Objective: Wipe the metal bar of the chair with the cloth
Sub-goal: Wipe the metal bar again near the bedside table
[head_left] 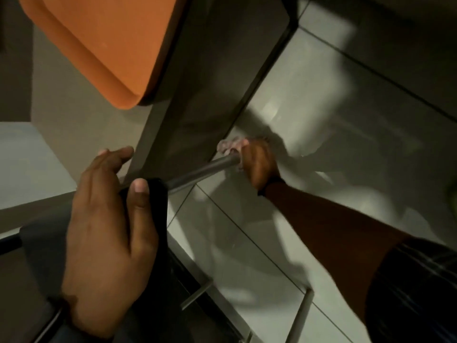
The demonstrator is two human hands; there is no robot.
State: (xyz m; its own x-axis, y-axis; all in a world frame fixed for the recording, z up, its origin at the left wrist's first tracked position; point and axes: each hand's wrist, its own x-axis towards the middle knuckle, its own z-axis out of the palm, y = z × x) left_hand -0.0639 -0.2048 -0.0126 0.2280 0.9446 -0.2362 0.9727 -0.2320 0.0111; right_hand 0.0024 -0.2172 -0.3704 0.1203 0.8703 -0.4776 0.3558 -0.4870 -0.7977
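Head view looks steeply down on the round, dull-grey metal bar (197, 171) of the chair, which runs on a slant from lower left to upper right, low above the pale glossy tiled floor (321, 115). Its long axis points from the left hand up toward the right hand. At the bar's upper-right end the right hand (257, 164) is closed round it, with a pale, crumpled cloth (228, 146) bunched between fingers and metal; only a fringe of the cloth shows above the knuckles. The bare length of bar lies down-left of that fist, so a wiping stroke would, I judge, slide along the axis toward the left hand. The left hand (106, 233) sits at the near end, thumb pressed on a black piece (153, 191) where the bar seems to join the frame, fingers (116, 154) loosely spread and resting against a dark upright panel (202, 95); it looks to be steadying the chair, though what it grips underneath is hidden. The right hand is plainly the one doing the work. Room is tight above, where the dark panel overhangs the bar's middle, and open on the floor side. An orange padded seat (99, 43) fills the upper left, well clear of the bar.
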